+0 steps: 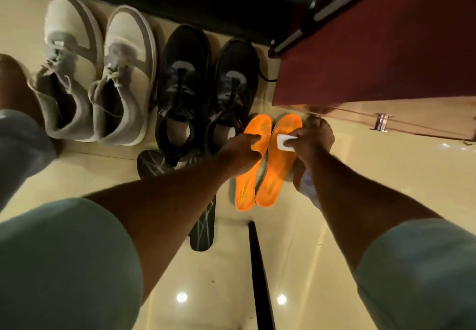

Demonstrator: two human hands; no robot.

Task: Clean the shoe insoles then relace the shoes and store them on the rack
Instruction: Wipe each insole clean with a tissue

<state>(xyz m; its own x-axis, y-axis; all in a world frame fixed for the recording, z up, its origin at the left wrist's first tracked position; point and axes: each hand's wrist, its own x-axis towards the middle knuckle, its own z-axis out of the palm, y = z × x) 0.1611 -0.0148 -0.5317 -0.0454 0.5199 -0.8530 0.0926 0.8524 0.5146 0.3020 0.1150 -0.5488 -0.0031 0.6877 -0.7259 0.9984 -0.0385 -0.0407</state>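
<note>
Two pale green sleeves (64,260) filled the bottom of the frame, bare forearms reaching from them toward the centre right. There the right hand (313,141) pinched a small white wipe (284,143) between thumb and curled fingers and held it against the upper part of the right orange insole (279,164), apparently to scrub it. The left hand (240,149) had its fingers curled over the edge of the left orange insole (251,164), thumb on top, seemingly to steady it; whether the insoles were lifted clear of the glossy cream floor (386,175) or propped on it could not be told. The pair sat side by side and touching, orange faces up, likely so both could be wiped in one pass.

Left of them, partly behind the left forearm, two dark patterned insoles (203,229) lay on the floor. Above those, in the middle of the frame, stood a pair of black shoes (185,90), tongues loose; the lacing was too dark to judge. A pair of white and grey shoes (100,72) stood at upper left. A dark red rack (373,46) with a metal frame filled the upper right, close by for storing. Cleaning looked unfinished, with relacing and storing yet to come.
</note>
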